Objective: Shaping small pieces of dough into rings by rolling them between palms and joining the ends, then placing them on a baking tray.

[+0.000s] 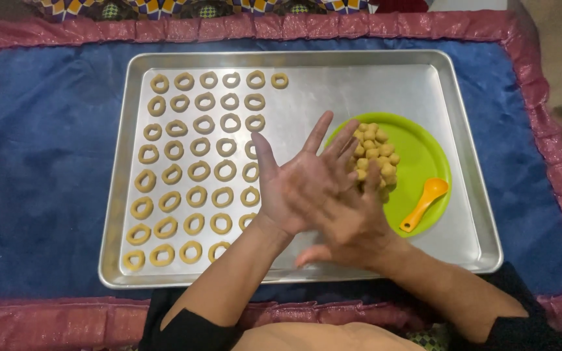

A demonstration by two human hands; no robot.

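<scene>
Hands meet palm to palm above the baking tray (294, 62), just right of centre. Left hand (300, 179) lies on top, fingers spread and pointing toward 1 o'clock; right hand (352, 221) sits beneath it, thumb out toward 8 o'clock, fingertips reaching toward 12 o'clock. Palms pressed flat against each other; whether any dough sits between them cannot be told, since the contact area is hidden.

Dough balls (375, 151): small tan pieces heaped on a green plate (424, 146), at 2 o'clock from the hands. Right fingertips overlap the near edge of the heap in the view; contact cannot be confirmed. Orange spoon (424, 203) rests on the same plate at 3 o'clock from the hands, bowl toward 1 o'clock, handle toward 7 o'clock, apart from both hands.

Dough rings (193, 169): rows of tan rings fill the left half of the tray, from 9 to 11 o'clock of the hands. Nearest column lies partly under the left wrist and thumb.

Tray sits on a surface covered by a blue cloth (40, 175) with a pink-red border (53, 322). Dark sleeves show at both forearms, at 6 o'clock.
</scene>
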